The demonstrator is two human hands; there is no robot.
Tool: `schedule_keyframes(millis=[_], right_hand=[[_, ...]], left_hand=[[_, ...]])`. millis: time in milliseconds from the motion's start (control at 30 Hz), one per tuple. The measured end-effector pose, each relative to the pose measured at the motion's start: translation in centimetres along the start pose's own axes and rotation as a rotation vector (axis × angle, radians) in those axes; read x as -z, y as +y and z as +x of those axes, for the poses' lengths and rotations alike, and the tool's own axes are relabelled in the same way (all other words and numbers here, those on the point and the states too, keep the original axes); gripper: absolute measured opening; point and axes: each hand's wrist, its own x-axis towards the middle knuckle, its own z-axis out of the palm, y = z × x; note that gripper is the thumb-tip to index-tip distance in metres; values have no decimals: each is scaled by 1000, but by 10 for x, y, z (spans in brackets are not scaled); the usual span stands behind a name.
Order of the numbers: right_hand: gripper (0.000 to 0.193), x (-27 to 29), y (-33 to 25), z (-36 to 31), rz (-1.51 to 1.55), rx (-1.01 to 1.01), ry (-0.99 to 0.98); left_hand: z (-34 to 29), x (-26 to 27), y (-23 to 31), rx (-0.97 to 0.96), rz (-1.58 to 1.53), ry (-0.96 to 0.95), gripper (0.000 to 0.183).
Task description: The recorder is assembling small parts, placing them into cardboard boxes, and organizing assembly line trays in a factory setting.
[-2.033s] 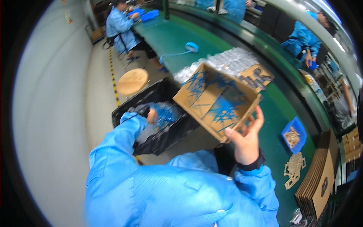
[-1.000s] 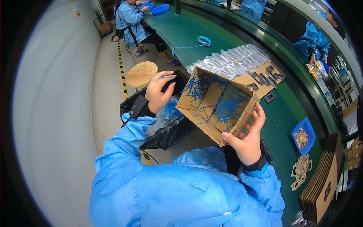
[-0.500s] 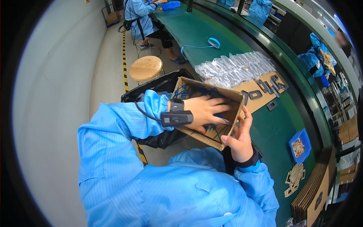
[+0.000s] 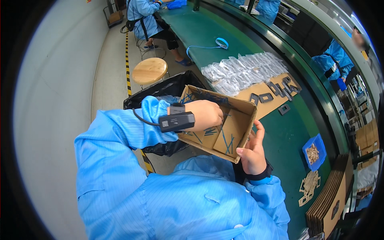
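Observation:
A small open cardboard box point(image 4: 236, 126) is held up in front of my body, beside a black-lined bin point(image 4: 172, 86). My right hand point(image 4: 254, 150) grips the box's right end, its thumb on the near side and fingers along the outside. Inside the box, my left hand point(image 4: 206, 115) has its fingers curled together; their tips are turned down and what they hold, if anything, is hidden. Thin dark blue strips or strokes point(image 4: 210, 131) show on the box's bottom and walls; I cannot tell whether they are loose.
On the green bench point(image 4: 280, 132) lie clear plastic packets point(image 4: 240, 70), black rectangular frames point(image 4: 266, 97) on a cardboard sheet and a blue wrist strap point(image 4: 221, 43). Rightward are a blue tray point(image 4: 319, 154) and stacked cardboard point(image 4: 330, 192). A round stool point(image 4: 150, 71) and a seated co-worker point(image 4: 146, 20) are beyond.
My left hand has gone from spread fingers to curled ones and drawn back leftward in the box, uncovering more of its bottom. My right hand keeps its grip on the box.

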Motion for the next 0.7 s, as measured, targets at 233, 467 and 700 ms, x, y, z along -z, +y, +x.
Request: schedule_keyframes(millis=[233, 467, 700], right_hand=[[91, -5, -9, -2, 97, -171, 25], [87, -10, -13, -1, -66, -230, 65], [84, -12, -22, 3, -141, -6, 107]], left_hand=[[9, 31, -9, -405, 568, 54, 21], [-16, -5, -33, -462, 918, -215, 50], [-23, 16, -8, -286, 773, -505, 34]])
